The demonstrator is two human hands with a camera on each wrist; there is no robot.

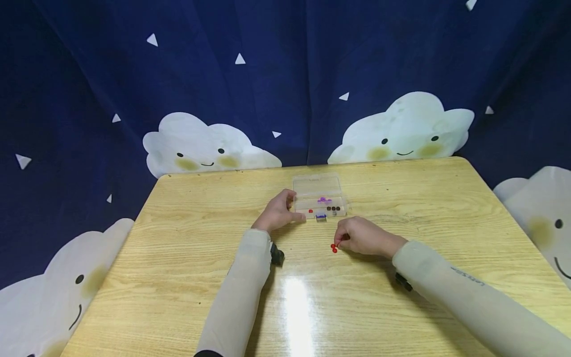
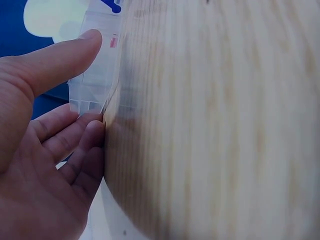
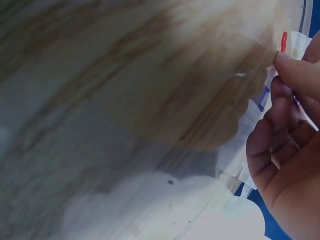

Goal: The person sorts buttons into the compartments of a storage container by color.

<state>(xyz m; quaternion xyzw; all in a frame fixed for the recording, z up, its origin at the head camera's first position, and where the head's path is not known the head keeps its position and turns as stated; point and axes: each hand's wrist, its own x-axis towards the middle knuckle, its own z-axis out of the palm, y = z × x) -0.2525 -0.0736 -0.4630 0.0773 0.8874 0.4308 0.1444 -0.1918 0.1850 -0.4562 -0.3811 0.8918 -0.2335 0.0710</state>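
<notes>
My left hand [image 1: 277,212] grips the left end of an open clear plastic box [image 1: 315,186], thumb along the front and fingers behind. In the left wrist view, the thumb and curled fingers lie around the box's end [image 2: 92,65]. Inside the box are a red disc [image 1: 311,211], a purple piece [image 1: 324,200] and several dark round pieces [image 1: 333,208]. A blue piece [image 1: 321,216] is at its front edge. My right hand [image 1: 363,235] pinches at small red discs [image 1: 334,250] in front of the box; its fingertips partly hide them. The right wrist view shows red [image 3: 283,42] by the thumb tip.
The box stands on a wooden table [image 1: 200,267], its lid [image 1: 316,183] raised toward the back. A dark blue curtain [image 1: 267,89] with white clouds hangs behind the table. Bands with small black devices [image 1: 276,255] circle both wrists.
</notes>
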